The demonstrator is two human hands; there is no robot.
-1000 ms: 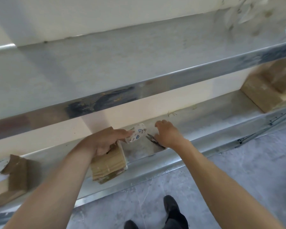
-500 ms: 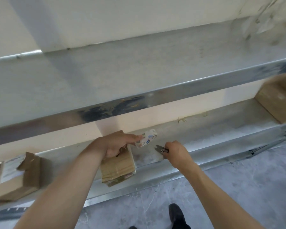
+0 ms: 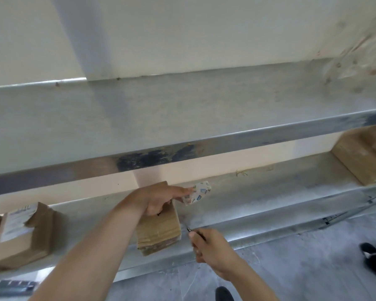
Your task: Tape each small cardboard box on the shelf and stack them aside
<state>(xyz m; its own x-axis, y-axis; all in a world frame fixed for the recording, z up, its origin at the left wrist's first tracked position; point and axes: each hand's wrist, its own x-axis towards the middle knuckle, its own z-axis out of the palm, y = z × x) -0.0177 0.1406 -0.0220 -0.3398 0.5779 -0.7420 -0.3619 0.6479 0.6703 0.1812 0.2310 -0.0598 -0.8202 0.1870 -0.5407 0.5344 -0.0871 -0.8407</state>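
Observation:
A small brown cardboard box (image 3: 159,232) sits on the lower metal shelf (image 3: 258,205). My left hand (image 3: 155,198) rests on its top and pinches a roll of printed tape (image 3: 197,194) held out to the right. My right hand (image 3: 211,246) is by the shelf's front lip, just right of the box, and grips small metal snips (image 3: 190,230) whose tip pokes out toward the box. Another box (image 3: 22,233) with a white label and a torn flap lies at the left of the shelf.
An upper metal shelf (image 3: 182,118) overhangs the work area. More cardboard boxes (image 3: 363,159) sit at the far right of the lower shelf. Below is a grey concrete floor (image 3: 302,263), with my shoes (image 3: 224,294) showing at the bottom.
My right hand picked the snips up off the shelf and drew back toward me, down to the shelf's front lip. My left hand stays on the box with the tape. The view shifted left.

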